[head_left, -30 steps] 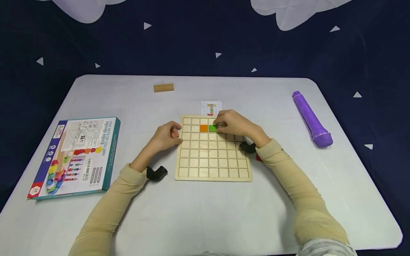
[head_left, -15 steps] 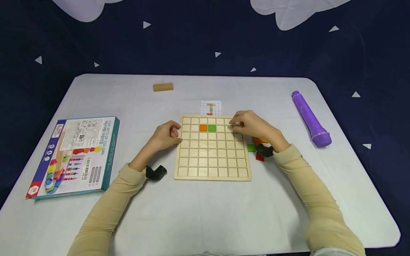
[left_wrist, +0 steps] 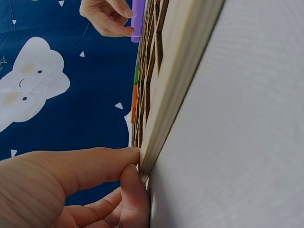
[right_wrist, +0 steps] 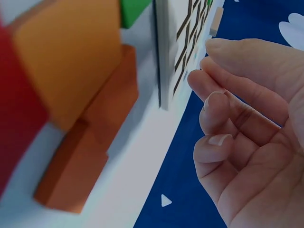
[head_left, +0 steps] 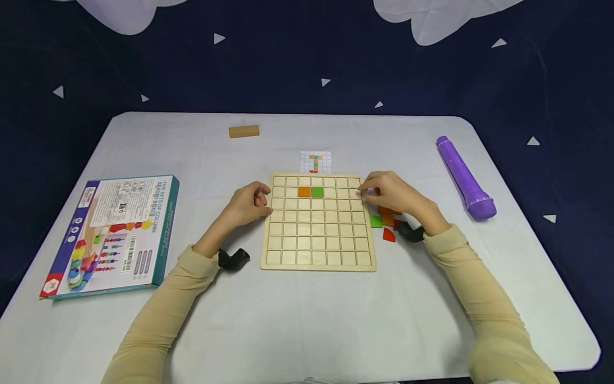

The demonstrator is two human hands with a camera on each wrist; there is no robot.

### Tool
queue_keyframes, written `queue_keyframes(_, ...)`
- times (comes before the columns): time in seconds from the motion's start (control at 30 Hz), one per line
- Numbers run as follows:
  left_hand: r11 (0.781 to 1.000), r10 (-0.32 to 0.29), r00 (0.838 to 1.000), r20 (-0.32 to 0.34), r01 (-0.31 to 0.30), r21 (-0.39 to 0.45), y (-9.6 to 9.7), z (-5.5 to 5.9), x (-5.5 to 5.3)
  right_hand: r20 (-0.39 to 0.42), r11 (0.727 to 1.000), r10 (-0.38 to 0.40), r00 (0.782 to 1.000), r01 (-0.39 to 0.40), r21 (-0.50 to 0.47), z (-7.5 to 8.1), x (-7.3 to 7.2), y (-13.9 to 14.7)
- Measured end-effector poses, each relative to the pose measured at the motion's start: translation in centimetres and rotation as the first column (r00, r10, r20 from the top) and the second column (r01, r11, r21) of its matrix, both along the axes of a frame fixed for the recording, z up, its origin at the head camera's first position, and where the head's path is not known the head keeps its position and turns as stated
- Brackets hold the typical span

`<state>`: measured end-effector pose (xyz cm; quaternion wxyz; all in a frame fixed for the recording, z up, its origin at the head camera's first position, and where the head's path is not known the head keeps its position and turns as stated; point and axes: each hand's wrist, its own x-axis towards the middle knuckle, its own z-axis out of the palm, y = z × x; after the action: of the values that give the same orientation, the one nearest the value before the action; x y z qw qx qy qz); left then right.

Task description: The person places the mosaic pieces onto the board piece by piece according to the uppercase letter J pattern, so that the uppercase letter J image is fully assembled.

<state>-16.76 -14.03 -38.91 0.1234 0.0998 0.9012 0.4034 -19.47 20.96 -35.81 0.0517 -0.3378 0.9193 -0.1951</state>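
Note:
A pale wooden grid board (head_left: 310, 230) lies flat on the table with an orange square tile (head_left: 304, 191) and a green square tile (head_left: 317, 192) side by side in its second row. My left hand (head_left: 247, 205) rests at the board's left edge, thumb and fingertips touching the side, as the left wrist view also shows. By the upper right edge, my right hand (head_left: 390, 190) hovers with loosely bent fingers. Nothing sits between its fingertips in the right wrist view. Below that hand lie loose pieces: a green tile (head_left: 376, 221), orange tiles (head_left: 387, 220) and a red piece (head_left: 389, 235).
A small pattern card (head_left: 315, 161) lies behind the board. Toward the back left is a tan wooden block (head_left: 243, 132). A toy box (head_left: 112, 234) occupies the left side, and a purple microphone-shaped thing (head_left: 466, 178) the right. Black wrist cameras (head_left: 234, 260) sit near both wrists.
My right hand has moved off the green tile, rightward across the board to its right edge, uncovering the green tile and the loose pieces. My left hand has stayed at the left edge.

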Motion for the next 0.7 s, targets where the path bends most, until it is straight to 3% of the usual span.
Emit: queue_keyframes(0.7, 1.000, -0.008, 1.000, -0.003, 0.008, 0.019, -0.1, -0.2, 0.0, 0.024, 0.997, -0.081, 0.996, 0.080, 0.013, -0.4, 1.6, 3.3)
